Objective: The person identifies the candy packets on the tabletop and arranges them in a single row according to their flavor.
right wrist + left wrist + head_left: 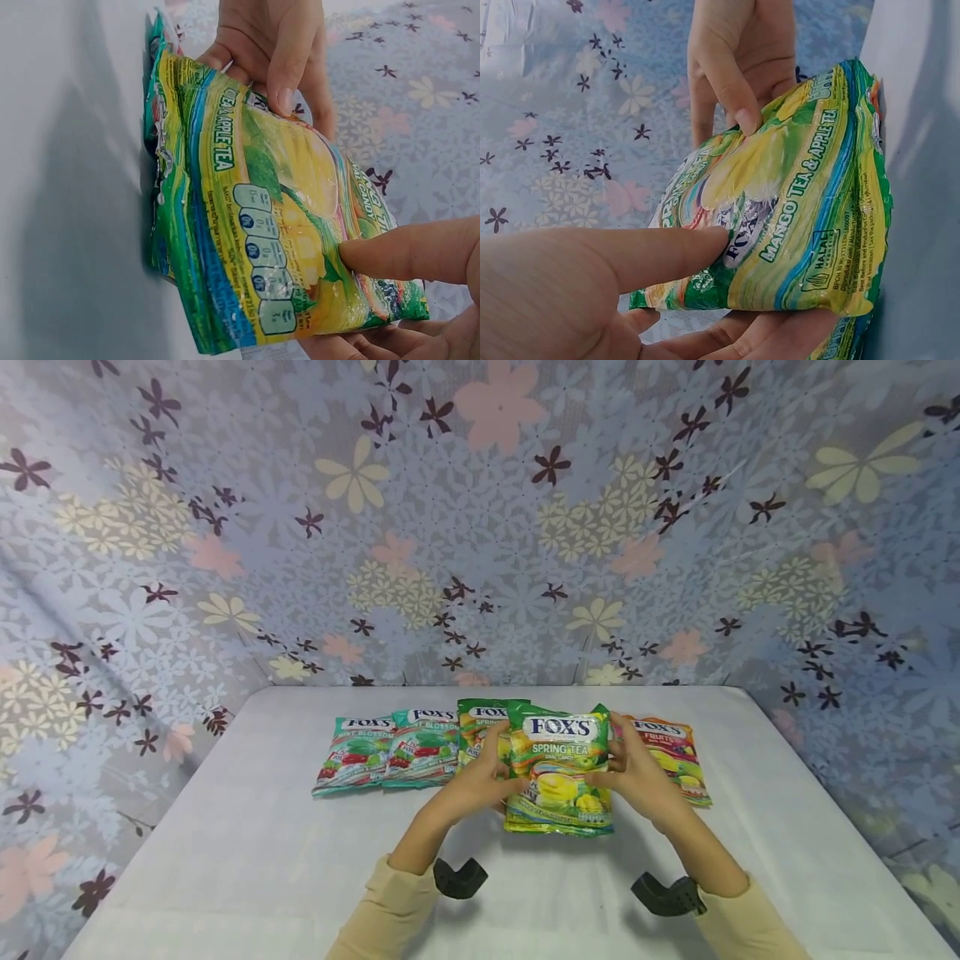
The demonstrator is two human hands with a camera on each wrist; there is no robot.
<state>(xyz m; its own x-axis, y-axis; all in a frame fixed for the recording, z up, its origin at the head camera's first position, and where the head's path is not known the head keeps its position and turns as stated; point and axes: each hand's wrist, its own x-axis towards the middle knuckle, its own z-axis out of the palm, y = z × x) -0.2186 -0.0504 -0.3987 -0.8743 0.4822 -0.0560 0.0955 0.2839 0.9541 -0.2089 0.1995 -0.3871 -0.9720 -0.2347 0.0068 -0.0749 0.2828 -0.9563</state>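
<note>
A green and yellow Fox's Spring Tea candy bag (pixel 558 768) stands tilted at the middle of the white table (pixel 225 860), its lower edge on the cloth. My left hand (pixel 501 772) grips its left side and my right hand (pixel 618 768) grips its right side. In the left wrist view my left hand (pixel 667 292) has the thumb on the bag's (pixel 795 217) printed face and fingers under it, with my right hand (pixel 739 75) on the far edge. In the right wrist view my right hand (pixel 390 300) pinches the bag (pixel 255 225) the same way, opposite my left hand (pixel 277 60).
A row of candy bags lies behind: two teal Mint Blossom bags (pixel 352 756) (pixel 423 747), a second Spring Tea bag (pixel 476 727) and an orange Fruits bag (pixel 678 756). Flowered cloth (pixel 480 527) hangs behind and beside the table. Black wrist mounts (pixel 459 877) (pixel 667 895) sit on both sleeves.
</note>
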